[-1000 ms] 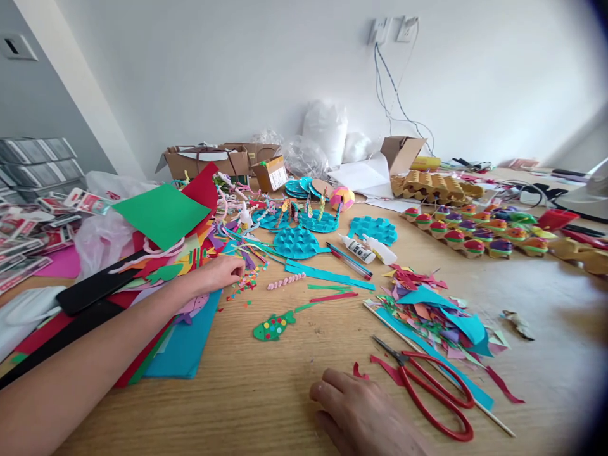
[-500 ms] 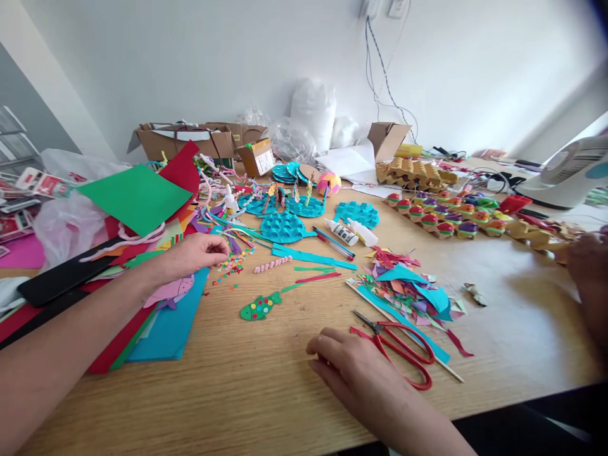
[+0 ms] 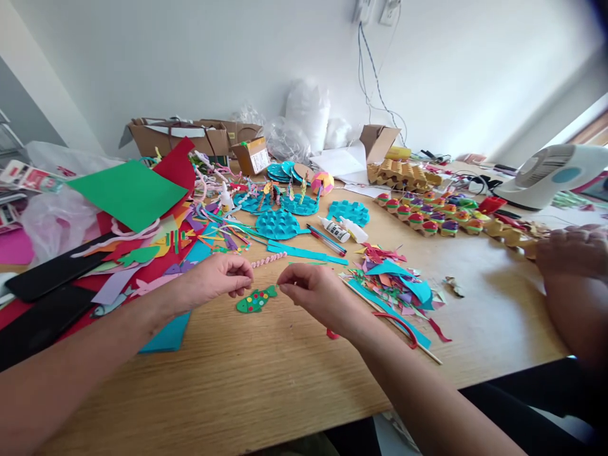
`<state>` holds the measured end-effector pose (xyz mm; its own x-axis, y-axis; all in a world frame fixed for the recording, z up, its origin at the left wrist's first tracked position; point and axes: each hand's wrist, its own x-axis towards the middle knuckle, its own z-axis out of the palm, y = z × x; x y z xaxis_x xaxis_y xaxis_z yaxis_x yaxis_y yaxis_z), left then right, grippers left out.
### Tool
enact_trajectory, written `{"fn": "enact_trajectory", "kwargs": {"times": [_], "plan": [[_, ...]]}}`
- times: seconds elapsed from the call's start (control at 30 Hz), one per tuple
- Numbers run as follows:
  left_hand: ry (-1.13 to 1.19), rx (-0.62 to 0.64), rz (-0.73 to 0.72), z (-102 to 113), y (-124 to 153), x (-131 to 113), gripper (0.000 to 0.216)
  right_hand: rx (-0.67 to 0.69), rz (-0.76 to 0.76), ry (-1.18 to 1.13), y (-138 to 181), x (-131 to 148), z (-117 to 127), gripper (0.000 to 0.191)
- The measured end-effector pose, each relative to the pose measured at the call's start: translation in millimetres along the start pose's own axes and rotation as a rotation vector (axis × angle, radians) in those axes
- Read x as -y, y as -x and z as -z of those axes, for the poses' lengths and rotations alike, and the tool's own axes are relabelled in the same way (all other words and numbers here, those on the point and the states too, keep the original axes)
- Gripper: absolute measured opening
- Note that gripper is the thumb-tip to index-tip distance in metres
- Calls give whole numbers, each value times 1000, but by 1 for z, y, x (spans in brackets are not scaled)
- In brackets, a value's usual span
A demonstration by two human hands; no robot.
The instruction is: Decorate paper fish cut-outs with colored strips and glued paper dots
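A green foam fish [image 3: 256, 299] with coloured dots lies on the wooden table [image 3: 266, 386]. My left hand [image 3: 219, 279] hovers just left of the fish, thumb and fingers pinched together. My right hand [image 3: 313, 292] is just right of the fish, its fingertips pinched at the tail end. What either pinch holds is too small to make out. A pink twisted pipe cleaner [image 3: 268, 259] lies just beyond my hands. The red scissors [image 3: 403, 327] are mostly hidden behind my right forearm.
Foam sheets are piled at the left, topped by a green sheet [image 3: 128, 192]. A scrap heap [image 3: 394, 282], glue bottles [image 3: 342, 229], teal egg-carton pieces [image 3: 277, 224], painted egg cups [image 3: 422, 215] and boxes [image 3: 180, 136] fill the back. Another person's hand [image 3: 572, 250] rests at the right.
My left hand came back from the scrap strips toward the fish. My right hand lifted off the table by the scissors and moved up to the fish's tail, fingers now pinched.
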<state>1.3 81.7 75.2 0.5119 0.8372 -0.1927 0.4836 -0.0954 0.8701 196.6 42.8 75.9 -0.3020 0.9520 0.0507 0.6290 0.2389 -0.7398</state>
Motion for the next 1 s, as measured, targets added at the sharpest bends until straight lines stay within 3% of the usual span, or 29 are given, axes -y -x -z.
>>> {"fn": "enact_trajectory", "kwargs": {"times": [0.3,0.53,0.77,1.0], "plan": [[74,27,49,-9,-4,7,14,10,32,-19,-19,2,-27,10],[113,11,30,-10,-4,7,13,-14,63,21,-23,-1,-33,10],[186,-35,124,-11,-8,10,20,-68,33,102,-26,-3,-37,11],[226,-74,92,-11,-10,11,17,-135,80,126,-30,-3,-39,11]]}}
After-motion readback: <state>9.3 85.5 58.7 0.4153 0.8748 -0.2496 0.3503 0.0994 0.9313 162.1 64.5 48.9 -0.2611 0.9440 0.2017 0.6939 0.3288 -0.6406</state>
